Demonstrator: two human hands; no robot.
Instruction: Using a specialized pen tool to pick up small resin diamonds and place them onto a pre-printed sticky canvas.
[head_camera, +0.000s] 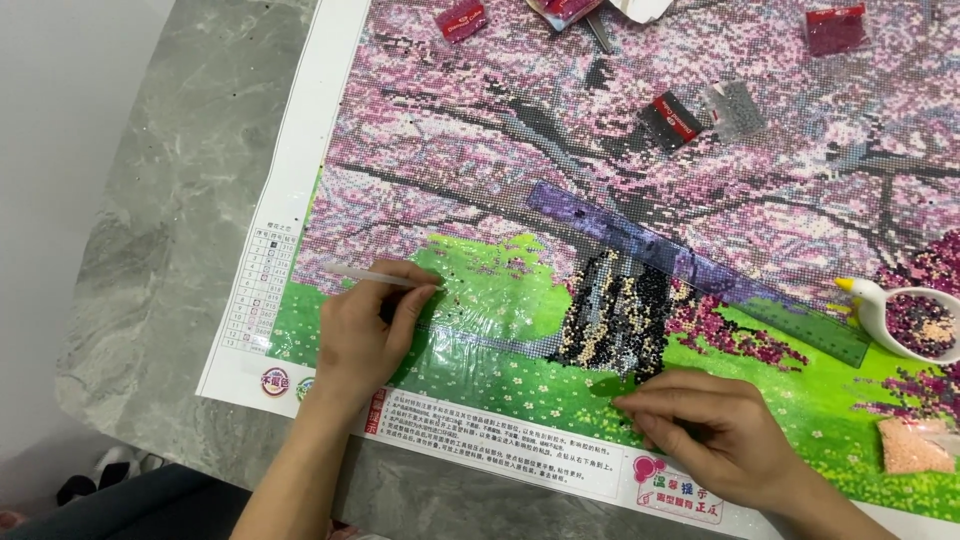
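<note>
Grey marble worktop (190, 200) carries a diamond-painting canvas (620, 200), and bead placing looks to be the step in hand, calling for a steady tip. Left hand (365, 330) pinches a white pen (375, 276) on the green area; right hand (700, 425), fingers curled and holding nothing visible, presses the canvas flat.

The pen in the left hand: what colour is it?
White, seen in the head view: the pen in the left hand.

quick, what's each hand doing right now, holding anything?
Left hand: closed on a white pen tool, its tip at the canvas.
Right hand: fingers pinched at the canvas; whether they hold anything cannot be told.
</note>
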